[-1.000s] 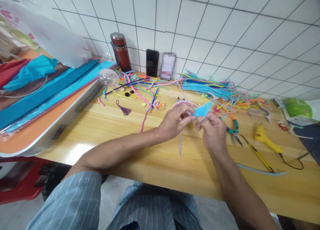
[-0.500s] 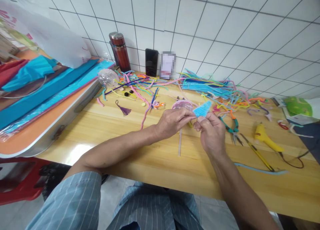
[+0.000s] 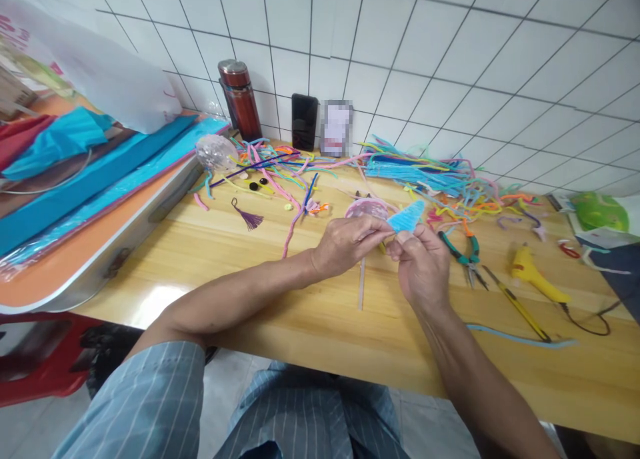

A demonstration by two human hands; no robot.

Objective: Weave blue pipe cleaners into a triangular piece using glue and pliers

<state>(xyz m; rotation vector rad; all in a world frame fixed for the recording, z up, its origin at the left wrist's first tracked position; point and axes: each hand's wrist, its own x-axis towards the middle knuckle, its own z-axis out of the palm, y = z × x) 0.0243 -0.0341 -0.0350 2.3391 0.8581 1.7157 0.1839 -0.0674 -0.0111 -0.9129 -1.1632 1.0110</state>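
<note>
A flat, fuzzy blue triangle [image 3: 407,216], looking as if formed from pipe cleaners, is held up between my two hands above the table. My left hand [image 3: 345,244] pinches its left corner with fingers pressed together. At its lower right side, my right hand [image 3: 424,256] grips it between thumb and curled fingers. Partly hidden behind my left hand lies a round pinkish clear piece [image 3: 367,208]. Below the hands a thin pale stick [image 3: 361,286] rests on the wood. Green-handled pliers [image 3: 470,254] lie just right of my right hand.
A heap of blue and coloured pipe cleaners [image 3: 415,169] lies along the wall. To the right are a yellow glue gun [image 3: 535,276] and a yellow craft knife [image 3: 520,309]. A purple tassel [image 3: 249,216], a red flask [image 3: 241,102] and a black phone [image 3: 304,122] are on the left.
The view has shifted very slightly. Both hands keep the same grip on the blue triangle, which looks almost unmoved.
</note>
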